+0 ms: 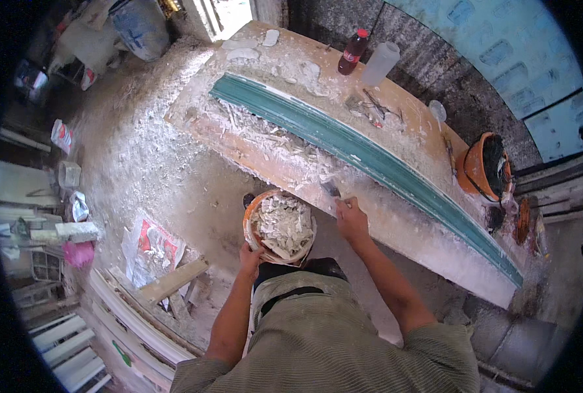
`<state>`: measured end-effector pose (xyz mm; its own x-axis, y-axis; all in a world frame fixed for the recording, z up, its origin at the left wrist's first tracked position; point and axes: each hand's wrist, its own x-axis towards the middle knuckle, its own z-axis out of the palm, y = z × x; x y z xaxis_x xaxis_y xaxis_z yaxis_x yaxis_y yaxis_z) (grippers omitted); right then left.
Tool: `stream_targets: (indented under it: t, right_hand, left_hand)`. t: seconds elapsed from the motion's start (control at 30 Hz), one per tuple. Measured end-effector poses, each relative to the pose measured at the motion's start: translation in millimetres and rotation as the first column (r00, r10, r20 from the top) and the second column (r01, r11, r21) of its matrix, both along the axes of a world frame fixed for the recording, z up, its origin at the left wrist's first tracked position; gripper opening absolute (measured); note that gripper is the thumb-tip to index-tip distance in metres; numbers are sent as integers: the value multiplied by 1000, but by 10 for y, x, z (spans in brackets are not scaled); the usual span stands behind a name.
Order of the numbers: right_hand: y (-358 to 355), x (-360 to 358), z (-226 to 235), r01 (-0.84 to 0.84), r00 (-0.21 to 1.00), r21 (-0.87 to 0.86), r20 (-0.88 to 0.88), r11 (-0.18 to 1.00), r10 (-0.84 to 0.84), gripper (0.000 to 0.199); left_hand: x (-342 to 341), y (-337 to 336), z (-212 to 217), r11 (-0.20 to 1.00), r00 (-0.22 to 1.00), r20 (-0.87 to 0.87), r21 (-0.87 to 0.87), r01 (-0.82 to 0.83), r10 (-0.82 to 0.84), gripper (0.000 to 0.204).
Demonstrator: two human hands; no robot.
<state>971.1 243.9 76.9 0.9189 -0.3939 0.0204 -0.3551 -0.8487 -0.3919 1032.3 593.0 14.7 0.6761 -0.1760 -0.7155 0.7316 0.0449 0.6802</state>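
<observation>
My left hand [250, 260] grips the rim of an orange bucket [247, 224] held against my body, just below the table edge. White plaster scraps [282, 224] fill the bucket. My right hand [351, 219] is closed around a scraper [330, 189], its dark blade resting at the front edge of the table [396, 219]. Most of the scraper's handle is hidden by my fingers. Beyond it lies a long green moulding form [344, 152], running diagonally across the table, with loose plaster crumbs [272, 136] along its near side.
A bottle of dark drink [353, 52] and a translucent plastic jug [381, 64] stand at the table's far side. A second orange bucket [473, 171] sits at the right. Long white mouldings [134, 321], a wooden plank [173, 280] and a printed sack [150, 249] lie at lower left.
</observation>
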Motion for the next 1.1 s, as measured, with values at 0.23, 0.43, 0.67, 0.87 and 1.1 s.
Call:
stream_targets:
  t: [0.23,0.43,0.67,0.87,1.1]
  right_hand:
    - [133,315,146,54,979,-14,198,998,-50,21]
    - [241,480,182,169,986,108,-25,980,-167,17]
    - [356,744,109,145,969,7,202,989,-143,19]
    - [540,728,180,112,981,98,145,989,-126,21]
    - [606,1048,14,167,977,80,120,983,-176,20]
  left_hand:
    - [256,155,-215,996,995,-53,45,83,-80,48]
    - [345,225,-123,994,992,-71,-5,107,-108,48]
    - [438,222,-121,990,986,-100,31,136,-132,48]
    - [467,255,-91,996,997,-41,-49,69,-71,51]
    - [488,328,-143,996,995,-79,-75,47,-53,53]
